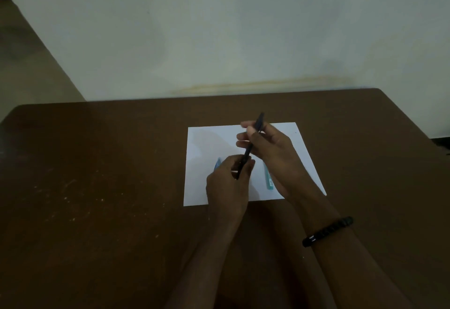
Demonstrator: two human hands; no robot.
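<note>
The dark pen [248, 150] is in the air between both hands. It is slanted, with its upper end pointing away from the person and its lower end toward them. The left hand [227, 184] grips the lower end, and its fingers [249, 164] are curled round the barrel. The right hand [270, 148] pinches the upper part with thumb and fingers closed on the barrel, and the top end of the pen sticks out beyond these fingers.

Directly under the fingers of both hands lies a white sheet [209, 143], flat on the brown worktop [97, 174]. Just to the left of the left fingers, a small blue object [217, 164] lies on the sheet, half hidden by this hand; I cannot tell what it is. Below the right fingers, beside the right palm, a teal object [269, 179] also lies on the sheet.

A black bracelet [327, 232] sits on the right wrist, well behind the fingers. Beyond the fingers, past the far edge of the worktop, stands a pale wall [219, 28].
</note>
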